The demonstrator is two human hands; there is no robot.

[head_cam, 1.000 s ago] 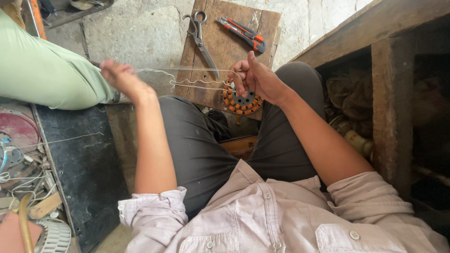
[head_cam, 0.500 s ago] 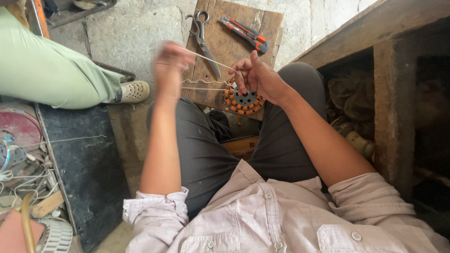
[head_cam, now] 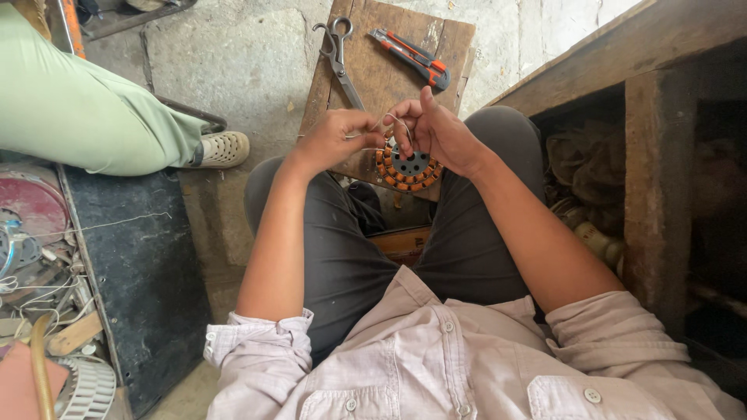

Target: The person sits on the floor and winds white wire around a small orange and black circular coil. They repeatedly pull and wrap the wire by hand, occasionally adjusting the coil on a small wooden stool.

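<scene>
A round motor stator (head_cam: 408,166) with orange copper windings rests against a wooden board (head_cam: 389,70) between my knees. My right hand (head_cam: 437,131) grips its upper edge and pinches a thin white thread (head_cam: 386,124). My left hand (head_cam: 336,137) is closed on the same thread just left of the stator, almost touching my right hand. The thread loops between the two hands over the stator's top.
Scissors (head_cam: 339,51) and an orange utility knife (head_cam: 411,57) lie on the board. Another person's green-trousered leg (head_cam: 85,117) and shoe (head_cam: 224,149) are at the left. A dark tray (head_cam: 140,272) and loose motor parts (head_cam: 31,241) sit at lower left; a wooden bench (head_cam: 646,155) stands at the right.
My left hand, stretched far left with the thread pulled taut, has swung back right to the stator. My right hand stayed on the stator.
</scene>
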